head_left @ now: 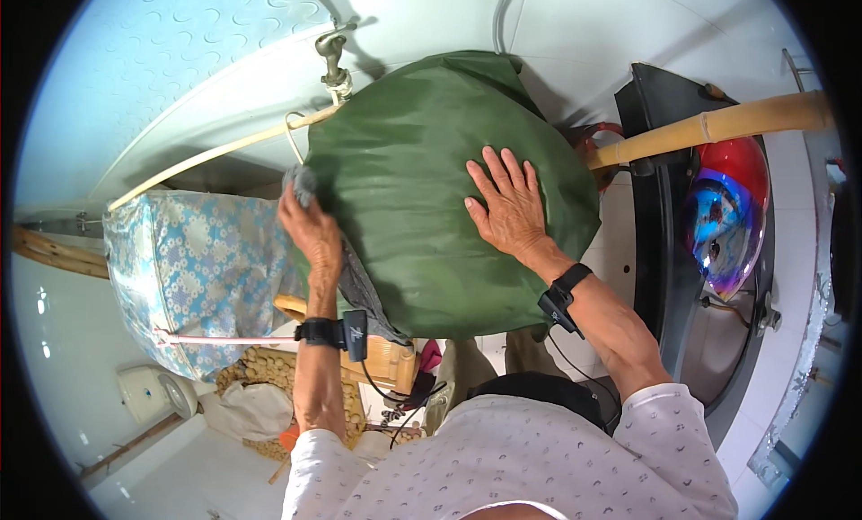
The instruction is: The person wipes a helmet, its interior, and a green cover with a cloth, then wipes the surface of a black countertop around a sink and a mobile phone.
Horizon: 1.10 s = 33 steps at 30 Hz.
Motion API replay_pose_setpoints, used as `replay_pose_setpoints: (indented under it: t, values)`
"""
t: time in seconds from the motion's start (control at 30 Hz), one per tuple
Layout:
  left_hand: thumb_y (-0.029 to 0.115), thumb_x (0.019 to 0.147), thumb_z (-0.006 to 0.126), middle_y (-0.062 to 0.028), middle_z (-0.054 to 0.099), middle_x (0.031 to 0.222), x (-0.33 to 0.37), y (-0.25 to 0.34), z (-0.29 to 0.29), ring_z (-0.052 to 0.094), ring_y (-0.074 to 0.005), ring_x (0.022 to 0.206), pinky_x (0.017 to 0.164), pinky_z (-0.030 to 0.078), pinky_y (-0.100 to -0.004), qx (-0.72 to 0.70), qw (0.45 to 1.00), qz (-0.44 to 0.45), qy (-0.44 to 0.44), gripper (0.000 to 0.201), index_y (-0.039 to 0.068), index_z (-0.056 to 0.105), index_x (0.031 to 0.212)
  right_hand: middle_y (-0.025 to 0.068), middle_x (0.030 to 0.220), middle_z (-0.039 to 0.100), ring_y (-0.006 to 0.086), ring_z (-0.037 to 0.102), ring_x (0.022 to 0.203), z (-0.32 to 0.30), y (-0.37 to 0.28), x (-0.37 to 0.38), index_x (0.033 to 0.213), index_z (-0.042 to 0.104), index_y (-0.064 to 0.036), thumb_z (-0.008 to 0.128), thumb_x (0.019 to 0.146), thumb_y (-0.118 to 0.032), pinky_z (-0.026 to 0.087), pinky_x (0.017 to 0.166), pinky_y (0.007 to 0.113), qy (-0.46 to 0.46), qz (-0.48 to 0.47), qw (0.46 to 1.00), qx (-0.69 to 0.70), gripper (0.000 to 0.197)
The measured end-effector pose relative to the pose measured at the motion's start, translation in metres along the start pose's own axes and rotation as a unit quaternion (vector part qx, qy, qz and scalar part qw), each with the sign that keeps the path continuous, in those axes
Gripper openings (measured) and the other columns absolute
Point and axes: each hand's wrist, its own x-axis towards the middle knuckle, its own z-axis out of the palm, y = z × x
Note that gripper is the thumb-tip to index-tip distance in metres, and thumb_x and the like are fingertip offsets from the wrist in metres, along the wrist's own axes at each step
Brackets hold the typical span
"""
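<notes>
Plain green sheet (395, 152), blue-and-white floral cover (202, 273), red helmet (738, 156)

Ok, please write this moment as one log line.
left hand: touching grey wad | right hand: flat on green cover | nearby: floral cover, pole

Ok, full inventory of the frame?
Green cover: one, green, centre
Grey cloth: one, grey, left of centre
Floral cover: one, bluish, left
Poles: two sections, tan, flanking centre
Tap: one, metallic, top
Helmet: one, red, right
Panel: one, black, right
Fixture: one, white, lower left
Bag: one, white, lower left
Bamboo piece: one, tan, below centre
Small items: uncounted, mixed, lower left
Trousers: one, greyish, bottom
Shirt: one, white, bottom
Wrist devices: two, black, forearms
Left hand: one, bare, closed on grey cloth
Right hand: one, bare, flat on green cover
</notes>
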Motion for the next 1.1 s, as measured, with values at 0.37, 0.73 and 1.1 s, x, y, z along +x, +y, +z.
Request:
replay_pose_setpoints:
  t: [0.37, 0.73, 1.1]
  values:
    - [0.010, 0.079, 0.060, -0.0165, 0.044, 0.133, 0.000, 0.093, 0.072, 0.042, -0.0358, 0.120, 0.101, 0.030, -0.0510, 0.049, 0.967, 0.209, -0.139, 0.049, 0.016, 0.049, 0.126, 0.0119, 0.144, 0.035, 0.0347, 0.031, 0.130, 0.002, 0.002, -0.001, 0.134, 0.045, -0.0152, 0.054, 0.087, -0.037, 0.026, 0.104, 0.056, -0.005, -0.009, 1.000, -0.021, 0.052]
    - [0.017, 0.091, 0.052, -0.0246, 0.057, 0.106, -0.019, -0.049, -0.033, 0.055, -0.0421, 0.096, 0.086, 0.044, -0.0460, 0.082, 0.989, -0.117, 0.028, 0.038, 0.007, 0.048, 0.127, 0.0123, 0.144, 0.036, 0.0348, 0.033, 0.130, 0.013, -0.002, 0.001, 0.135, 0.045, -0.0155, 0.049, 0.090, -0.038, 0.026, 0.104, 0.054, 0.015, -0.051, 0.997, -0.062, 0.051]
    - [0.029, 0.099, 0.040, -0.0179, 0.046, 0.129, -0.285, -0.001, -0.075, 0.046, -0.0232, 0.114, 0.097, 0.036, -0.0329, -0.160, 0.834, -0.496, 0.182, 0.050, -0.003, 0.034, 0.137, 0.0129, 0.146, 0.035, 0.0354, 0.031, 0.133, 0.028, 0.012, 0.000, 0.140, 0.039, -0.0161, 0.045, 0.094, -0.038, 0.026, 0.105, 0.052, 0.028, -0.073, 0.992, -0.098, 0.051]
